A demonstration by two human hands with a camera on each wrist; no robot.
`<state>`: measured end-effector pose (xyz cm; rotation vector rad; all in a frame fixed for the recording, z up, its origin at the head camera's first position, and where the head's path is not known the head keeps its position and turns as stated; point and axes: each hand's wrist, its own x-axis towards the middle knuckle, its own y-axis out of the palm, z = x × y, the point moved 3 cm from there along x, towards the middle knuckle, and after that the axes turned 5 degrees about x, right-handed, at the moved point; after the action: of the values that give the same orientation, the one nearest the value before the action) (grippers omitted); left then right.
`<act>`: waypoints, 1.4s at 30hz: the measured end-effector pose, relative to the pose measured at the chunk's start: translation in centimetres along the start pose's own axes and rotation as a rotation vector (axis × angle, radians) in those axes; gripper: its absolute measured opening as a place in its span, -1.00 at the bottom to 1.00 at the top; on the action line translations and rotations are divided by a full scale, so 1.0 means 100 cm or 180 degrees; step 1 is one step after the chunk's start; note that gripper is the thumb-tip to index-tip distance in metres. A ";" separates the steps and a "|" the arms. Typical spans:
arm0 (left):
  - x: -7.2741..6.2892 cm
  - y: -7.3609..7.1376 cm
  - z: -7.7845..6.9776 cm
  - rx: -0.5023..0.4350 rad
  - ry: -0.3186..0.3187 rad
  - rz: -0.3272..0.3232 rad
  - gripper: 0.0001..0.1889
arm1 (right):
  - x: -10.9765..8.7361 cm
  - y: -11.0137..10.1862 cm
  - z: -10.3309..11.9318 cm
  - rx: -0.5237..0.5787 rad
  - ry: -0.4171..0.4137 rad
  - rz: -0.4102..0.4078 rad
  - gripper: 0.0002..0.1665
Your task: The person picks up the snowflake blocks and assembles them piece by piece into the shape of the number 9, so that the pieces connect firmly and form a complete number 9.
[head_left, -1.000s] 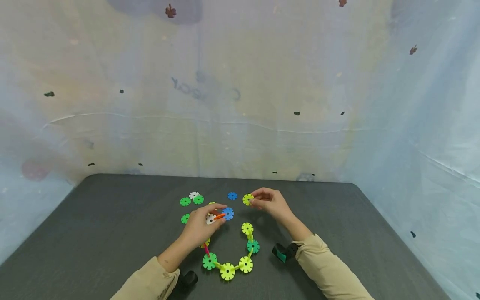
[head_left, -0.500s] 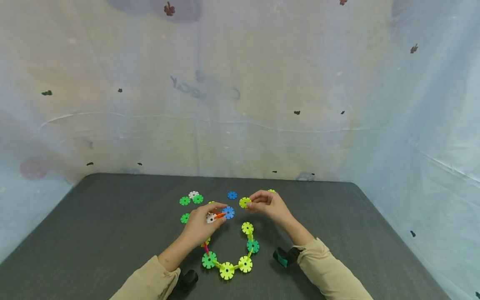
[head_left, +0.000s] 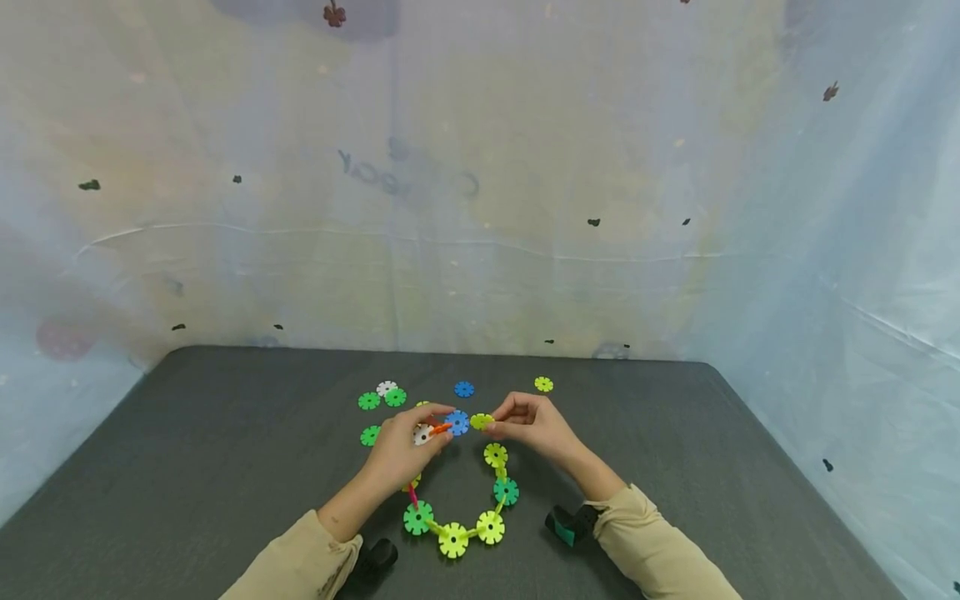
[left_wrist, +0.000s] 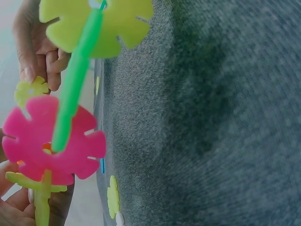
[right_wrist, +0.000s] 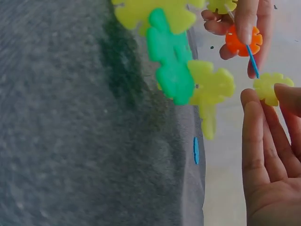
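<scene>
A chain of notched plastic discs curves between both hands, several yellow, green and pink; one end disc is yellow (head_left: 496, 455). My left hand (head_left: 403, 440) pinches its orange disc (right_wrist: 243, 41), with a blue disc (head_left: 457, 422) slotted onto it and a white disc (head_left: 423, 434) on the other side. Between thumb and fingers, my right hand (head_left: 536, 427) pinches a loose yellow disc (head_left: 482, 422), tilted, right beside the blue disc's edge. In the left wrist view a pink disc (left_wrist: 54, 141) and a green disc (left_wrist: 77, 77) seen edge-on hang close to the camera.
Loose discs lie on the dark table (head_left: 247, 467): green ones (head_left: 369, 401) and a white one (head_left: 386, 389) at the back left, a blue one (head_left: 464, 389) at the back middle, a yellow one (head_left: 543, 384) farther right. A plastic sheet (head_left: 480, 167) hangs behind.
My right hand has brought its yellow disc left and down toward the blue disc, tilting it flatter. Another yellow disc behind that hand has come into view. The left hand stays in place.
</scene>
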<state>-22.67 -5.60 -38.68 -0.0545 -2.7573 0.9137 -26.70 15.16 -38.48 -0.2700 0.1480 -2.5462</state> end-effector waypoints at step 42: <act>-0.007 0.008 -0.002 -0.0390 -0.0019 -0.0114 -0.62 | -0.019 0.032 0.034 -0.1026 -0.0697 -0.0597 -0.93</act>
<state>-22.00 -4.91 -39.10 -0.0234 -2.8073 0.7365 -22.71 13.39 -35.95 -0.7142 0.4691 -2.6469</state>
